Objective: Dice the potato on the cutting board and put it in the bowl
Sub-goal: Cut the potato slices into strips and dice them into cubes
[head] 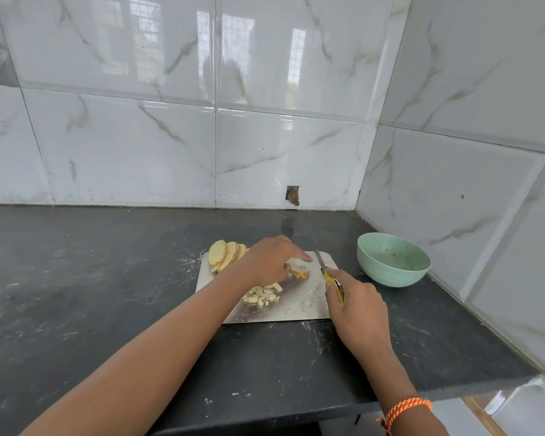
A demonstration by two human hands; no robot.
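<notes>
The potato is found in three lots on the cutting board (296, 309): a small stack of slices (299, 269) near the middle, a heap of diced pieces (263, 294) on the near side, and a fan of uncut slices (225, 254) leaning over the far left corner; the small stack is pinned under the left hand (269, 261), whose fingers are laid out over it, pressing down rather than pinching; the knife (329, 275) is held by its yellow handle in the curled fingers of the right hand (356, 303), the blade raised just right of the stack; dicing is judged to be midway; next, a downward cut through the stack is called for, with fingertips kept clear; the green bowl (394, 262), to the right on the dark counter (76, 278), appears to hold no potato yet.
</notes>
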